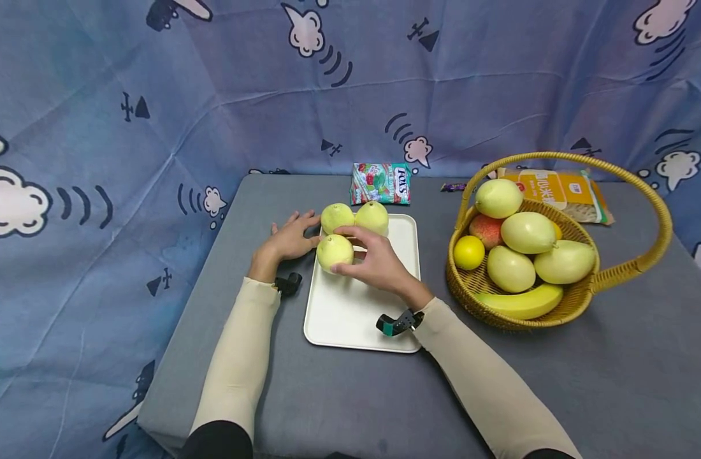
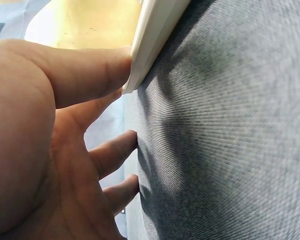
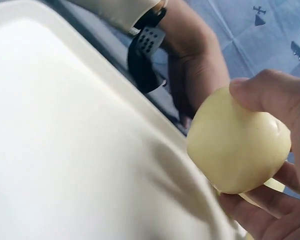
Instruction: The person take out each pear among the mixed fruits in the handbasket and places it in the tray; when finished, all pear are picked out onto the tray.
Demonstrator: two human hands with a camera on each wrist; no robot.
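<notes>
Right hand [image 1: 379,258]: thumb and fingers curled round a pale-green fruit [image 1: 334,254] at the far left of a white tray [image 1: 356,319]; whether fruit and tray touch cannot be told. Left hand [image 1: 293,237]: fingers spread, holding nothing, thumb against the tray's edge, cropped in the left wrist view. The right hand partly covers another fruit [image 1: 373,217].

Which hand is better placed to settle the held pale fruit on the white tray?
The right, most likely: the right hand grips the pale fruit between thumb and fingers, over the white tray. The left hand holds no fruit; its thumb touches the tray's edge.
</notes>
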